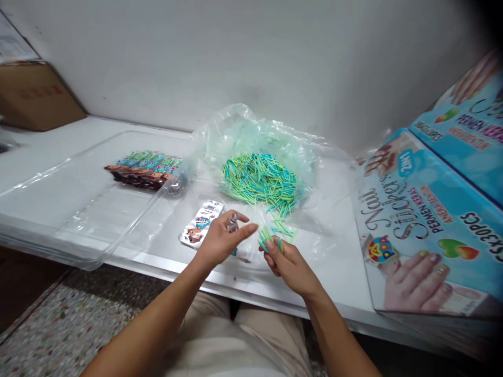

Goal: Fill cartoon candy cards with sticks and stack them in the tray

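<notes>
- The blue box (428, 230), right of the bag of sticks (261, 175), reads "Nail Stickers", "PERMEN KERAS", "UNIZ" and "30PCS" (partly cut off).
- The box behind it (471, 123) repeats "PERMEN KERAS".
- Print on the small card (200, 224) is too small to read.
</notes>
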Motion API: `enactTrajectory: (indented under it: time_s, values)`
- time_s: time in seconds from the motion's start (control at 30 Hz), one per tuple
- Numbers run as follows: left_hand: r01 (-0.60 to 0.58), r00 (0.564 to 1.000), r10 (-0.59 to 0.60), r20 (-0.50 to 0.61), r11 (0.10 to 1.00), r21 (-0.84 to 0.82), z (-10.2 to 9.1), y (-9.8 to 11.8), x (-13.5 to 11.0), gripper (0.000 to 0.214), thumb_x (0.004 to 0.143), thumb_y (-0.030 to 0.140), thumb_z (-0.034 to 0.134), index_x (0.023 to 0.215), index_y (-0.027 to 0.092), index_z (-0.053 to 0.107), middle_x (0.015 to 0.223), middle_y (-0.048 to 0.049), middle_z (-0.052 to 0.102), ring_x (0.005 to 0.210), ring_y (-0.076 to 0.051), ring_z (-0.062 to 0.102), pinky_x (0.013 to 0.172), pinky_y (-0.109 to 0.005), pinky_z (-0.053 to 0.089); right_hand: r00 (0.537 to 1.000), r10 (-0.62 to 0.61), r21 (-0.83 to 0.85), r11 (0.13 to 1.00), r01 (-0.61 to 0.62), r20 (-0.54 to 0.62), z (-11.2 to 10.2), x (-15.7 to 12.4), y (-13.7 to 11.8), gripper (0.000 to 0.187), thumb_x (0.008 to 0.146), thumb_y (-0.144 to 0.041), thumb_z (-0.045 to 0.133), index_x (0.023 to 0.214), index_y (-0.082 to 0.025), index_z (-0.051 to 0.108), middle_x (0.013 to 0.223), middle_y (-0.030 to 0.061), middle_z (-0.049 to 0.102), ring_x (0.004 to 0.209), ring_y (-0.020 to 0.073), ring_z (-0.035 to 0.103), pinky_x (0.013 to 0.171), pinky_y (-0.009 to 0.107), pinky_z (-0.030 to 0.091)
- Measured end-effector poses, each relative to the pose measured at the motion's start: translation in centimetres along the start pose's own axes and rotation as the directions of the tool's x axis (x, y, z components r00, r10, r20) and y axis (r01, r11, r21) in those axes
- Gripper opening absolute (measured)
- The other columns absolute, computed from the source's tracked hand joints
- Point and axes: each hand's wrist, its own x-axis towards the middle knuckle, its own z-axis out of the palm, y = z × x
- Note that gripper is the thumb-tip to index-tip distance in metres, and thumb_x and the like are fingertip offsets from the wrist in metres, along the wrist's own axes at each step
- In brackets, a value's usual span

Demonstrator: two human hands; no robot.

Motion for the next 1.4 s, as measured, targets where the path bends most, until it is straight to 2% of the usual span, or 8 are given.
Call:
enactTrajectory:
  time_s: [0.2,0.33,0.43,0.7,0.93,1.07,1.23,1.4]
  values:
    - [0.1,0.995,-0.101,0.014,0.945,-0.311,-0.7,-1.9,0.9,0.035,0.07,0.046,0.07,0.081,0.014,0.059,0.062,0.0047,0.046,0.054,-0.008,0.044,0.052,-0.019,0.036,0.997,-0.073,-0.301,0.951,0.071,0.003,-0.6,0.2,-1.0,0.032,0.093,-0.049,0.044,0.078,-0.021,0.047,0.069,-0.0026,0.048,0.064,0.0129,0.044,0.061,0.026,0.035]
    - [-0.083,0.992,0.074,-0.106,0.993,-0.088,0.8,-1.4,0.6,0.031,0.078,0.045,0.063,0.085,0.015,0.066,0.075,-0.0015,0.059,0.073,-0.014,0.056,0.068,-0.024,0.045,0.996,-0.015,-0.676,0.734,0.073,0.091,0.1,0.5,-2.4,0.02,0.093,-0.034,0.045,0.078,-0.021,0.047,0.065,-0.0004,0.055,0.062,0.0152,0.049,0.057,0.026,0.029]
    - [-0.189,0.982,0.189,-0.008,0.982,0.012,2.5,-1.0,0.3,0.025,0.085,0.039,0.055,0.084,0.016,0.065,0.083,-0.0032,0.065,0.084,-0.016,0.06,0.079,-0.026,0.046,0.992,0.026,-0.81,0.58,0.084,0.122,0.7,0.9,-3.0,0.008,0.086,-0.019,0.047,0.081,-0.018,0.054,0.073,0.0062,0.064,0.066,0.018,0.056,0.058,0.027,0.029]
    - [0.177,0.974,-0.129,0.186,0.947,-0.269,1.6,-0.8,0.5,0.026,0.069,0.032,0.072,0.075,0.013,0.055,0.067,-0.0002,0.063,0.061,-0.013,0.063,0.061,-0.024,0.049,0.964,-0.076,-0.376,0.926,-0.027,-0.257,-0.7,1.6,-3.7,0.031,0.083,-0.048,0.059,0.094,-0.019,0.06,0.059,-0.0031,0.054,0.053,0.0132,0.047,0.053,0.025,0.035]
    - [0.221,0.906,-0.104,0.41,0.943,-0.249,0.9,-0.8,-0.2,0.039,0.068,0.046,0.074,0.082,0.009,0.073,0.078,-0.0098,0.07,0.072,-0.018,0.064,0.064,-0.027,0.048,0.988,-0.097,-0.039,0.995,0.093,-0.123,-1.1,1.9,-4.1,0.026,0.081,-0.043,0.064,0.073,-0.017,0.064,0.067,0.002,0.064,0.065,0.016,0.057,0.063,0.029,0.044]
    - [0.067,0.947,0.012,0.32,0.97,-0.235,0.8,-0.7,-0.4,0.031,0.069,0.04,0.074,0.066,0.009,0.072,0.065,-0.0058,0.066,0.064,-0.013,0.057,0.063,-0.025,0.043,0.997,-0.069,-0.147,0.987,0.066,-0.015,-1.8,1.2,-4.4,0.03,0.082,-0.044,0.064,0.098,-0.02,0.067,0.058,-0.0035,0.054,0.054,0.0125,0.049,0.055,0.026,0.039]
    - [0.097,0.975,-0.045,0.216,0.967,-0.236,1.1,-0.2,-0.6,0.024,0.06,0.031,0.081,0.063,0.01,0.071,0.06,-0.0023,0.064,0.059,-0.012,0.054,0.059,-0.024,0.04,0.999,-0.045,-0.337,0.94,0.043,0.002,-2.3,0.5,-5.7,0.039,0.081,-0.044,0.064,0.113,-0.022,0.065,0.057,-0.0054,0.047,0.05,0.0098,0.039,0.048,0.024,0.031]
    - [-0.05,0.993,0.048,0.106,0.999,0.014,0.9,0.0,-1.0,0.016,0.07,0.029,0.072,0.068,0.013,0.071,0.064,-0.0022,0.066,0.064,-0.014,0.057,0.062,-0.025,0.041,0.996,-0.049,-0.557,0.826,0.085,0.079,-2.8,0.5,-6.7,0.049,0.085,-0.029,0.056,0.133,-0.02,0.052,0.122,0.0093,0.063,0.099,0.023,0.062,0.086,0.036,0.046]
